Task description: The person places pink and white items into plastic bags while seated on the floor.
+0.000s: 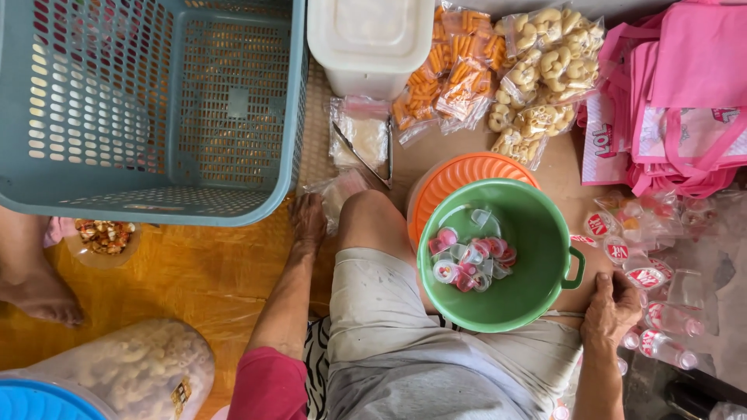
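Observation:
My left hand (308, 223) rests palm down on the orange mat, its fingertips at a clear plastic bag (342, 190). A green bowl (545, 225) with a side handle sits against my bent knee and holds several small jelly cups (470, 261) with red and pink lids. My right hand (611, 309) lies beside my thigh to the right of the bowl, with its fingers curled at a heap of loose jelly cups (647, 276). Whether it grips one is hidden.
An orange strainer basket (467, 173) stands behind the bowl. Metal tongs (366, 155) lie on a small bag. A blue slatted basket (156, 101), a white tub (369, 39), orange snack bags (451, 74), pale snack bags (541, 66) and pink bags (685, 93) surround me. A bare foot (39, 289) is at left.

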